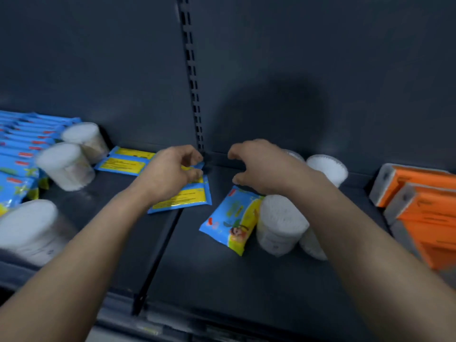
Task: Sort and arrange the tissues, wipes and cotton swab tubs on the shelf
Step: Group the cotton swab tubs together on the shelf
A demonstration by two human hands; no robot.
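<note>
Several white cylindrical swab tubs (281, 223) are lying unsorted across the dark shelf (222, 272); left hand (170, 174) is pinching a flat blue-and-yellow wipes packet (188, 197), right hand (261, 166) is hovering spread, empty.

The left hand (170, 172) pinches a blue wipes pack (183, 193) on the dark shelf (222, 280); the right hand (256, 164) hangs curled above another pack (230, 222)

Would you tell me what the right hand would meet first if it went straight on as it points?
Probably the wipes pack the left hand grips, since the right hand points leftward; with depth unclear, it might reach the slotted upright instead.
</note>
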